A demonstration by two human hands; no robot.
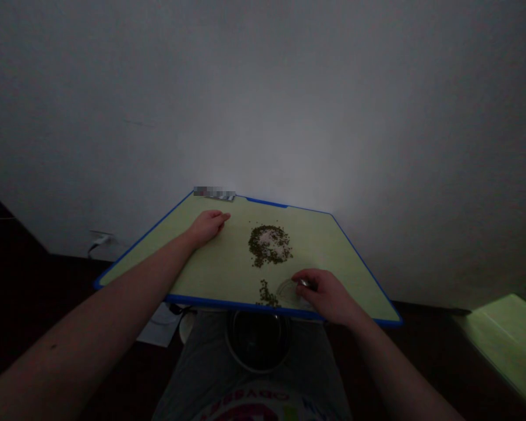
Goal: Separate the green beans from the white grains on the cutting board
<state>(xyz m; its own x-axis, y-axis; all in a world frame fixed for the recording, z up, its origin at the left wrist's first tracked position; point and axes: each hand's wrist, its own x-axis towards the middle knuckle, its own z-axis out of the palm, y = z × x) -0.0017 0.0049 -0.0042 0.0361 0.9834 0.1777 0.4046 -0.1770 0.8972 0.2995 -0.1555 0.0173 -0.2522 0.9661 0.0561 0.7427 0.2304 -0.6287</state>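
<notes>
While our left hand (pixel 209 227) sits curled in a loose fist on the pale green tabletop (pixel 324 240), we've got the right hand (pixel 326 292) down towards the near side, thumb and fingers pinched on a small shiny object (pixel 305 283) that we can't quite make out. Just beside those fingertips, a clear curved rim (pixel 284 287) shows; whether it's the same piece, we can't tell. And look, mid-table, between our hands: the heap of grains (pixel 269 257), green around a pale middle! Nearer us, a smaller green cluster (pixel 268 296) lies by the blue edging (pixel 201 300), and below it we spot a dark bowl (pixel 258 339).
</notes>
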